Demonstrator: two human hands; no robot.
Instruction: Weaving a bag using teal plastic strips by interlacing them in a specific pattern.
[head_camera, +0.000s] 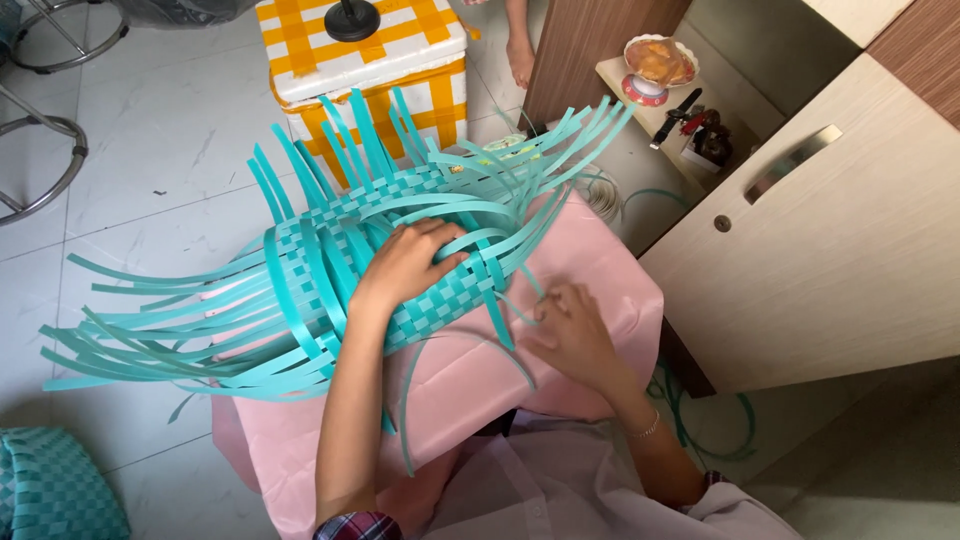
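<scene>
A half-woven teal strap basket (400, 250) is laid on its side on a pink-covered table (610, 290), near the centre of the view, with its loose uprights fanned out toward nine o'clock and toward one o'clock. The left hand (405, 265) is pressed onto the woven wall, fingers spread and curled over the edge of the weave at about three o'clock of the hand; the wall is steadied by it rather than gripped in a closed fist. The right hand (572, 330) is held just off the basket at its four o'clock, fingers loosely bent around a thin loose teal strip (455, 345) that arcs down over the cloth; whether the strip is truly pinched cannot be told, because the hand is blurred.

Several risks are judged from this. The last rows may be loosened if the left hand's pressure is eased, since the unlocked ends are springy. The strip at the right hand may be kinked or slipped out of its slot if it is pulled at a sharp angle. The long free ends at nine o'clock overhang the table and may be snagged or bent. The basket may be rolled off the cloth toward the tiled floor (170, 170).
</scene>
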